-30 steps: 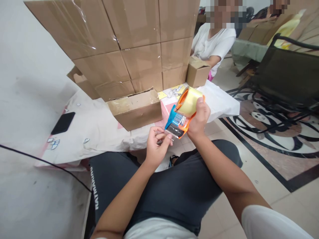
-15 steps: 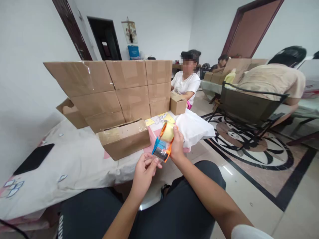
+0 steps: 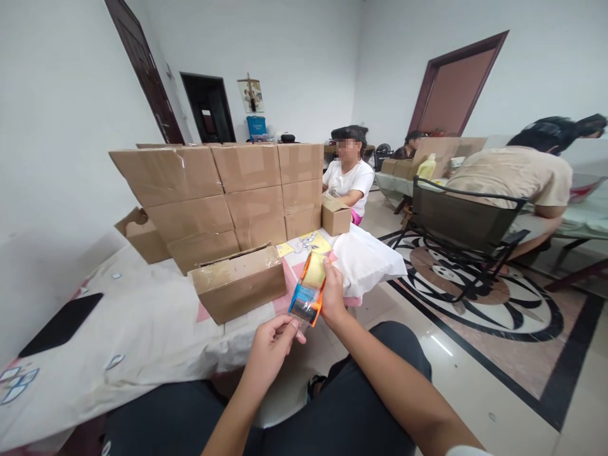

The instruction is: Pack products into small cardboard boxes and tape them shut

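My right hand (image 3: 334, 292) grips an orange and blue tape dispenser (image 3: 306, 292) by its side, above my lap near the table's front edge. A roll of yellowish clear tape (image 3: 314, 271) sits in its upper part. My left hand (image 3: 272, 345) is closed at the dispenser's lower end, its thumb and finger pinching the loose tape end (image 3: 299, 325). Just beyond, to the left of the dispenser, a cardboard box (image 3: 240, 285) lies on the table with clear tape along its top edge.
Stacked cardboard boxes (image 3: 251, 199) stand behind on the cloth-covered table (image 3: 156, 335). A small box (image 3: 335, 216) is at their right end, near a co-worker (image 3: 351, 177). A black flat object (image 3: 61, 323) lies at left. At right, another person (image 3: 517, 168) sits in a chair (image 3: 468, 206).
The view has tilted up slightly, so the scene sits lower. My hands keep hold of the dispenser and the tape end, with little other movement.
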Action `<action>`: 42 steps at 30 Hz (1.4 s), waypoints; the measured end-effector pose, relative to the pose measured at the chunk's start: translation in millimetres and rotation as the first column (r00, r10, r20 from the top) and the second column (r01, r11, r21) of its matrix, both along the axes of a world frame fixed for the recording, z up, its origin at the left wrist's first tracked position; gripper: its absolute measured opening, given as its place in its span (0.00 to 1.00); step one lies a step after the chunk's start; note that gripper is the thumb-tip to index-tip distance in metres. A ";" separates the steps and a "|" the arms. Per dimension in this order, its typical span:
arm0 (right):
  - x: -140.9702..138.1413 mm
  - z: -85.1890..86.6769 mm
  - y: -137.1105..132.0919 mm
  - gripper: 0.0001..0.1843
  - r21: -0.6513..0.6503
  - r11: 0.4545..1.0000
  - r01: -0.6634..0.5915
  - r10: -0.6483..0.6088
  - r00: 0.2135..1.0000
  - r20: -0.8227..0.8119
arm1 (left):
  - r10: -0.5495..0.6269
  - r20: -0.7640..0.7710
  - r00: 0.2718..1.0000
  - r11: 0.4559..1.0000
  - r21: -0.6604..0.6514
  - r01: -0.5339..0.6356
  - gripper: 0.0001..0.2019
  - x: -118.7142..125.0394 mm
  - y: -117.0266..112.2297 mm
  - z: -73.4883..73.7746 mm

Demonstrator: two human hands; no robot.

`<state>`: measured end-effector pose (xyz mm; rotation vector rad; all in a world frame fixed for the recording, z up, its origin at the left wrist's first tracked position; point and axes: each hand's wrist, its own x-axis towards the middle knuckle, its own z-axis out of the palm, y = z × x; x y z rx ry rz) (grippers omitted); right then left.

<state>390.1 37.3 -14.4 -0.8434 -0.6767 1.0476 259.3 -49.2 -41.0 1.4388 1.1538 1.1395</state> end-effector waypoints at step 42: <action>-1.6 -15.7 4.3 0.24 -0.042 0.991 -0.123 0.120 0.990 -0.070 | 0.126 0.116 0.985 0.992 -0.001 -0.127 0.07 14.1 -3.2 -7.5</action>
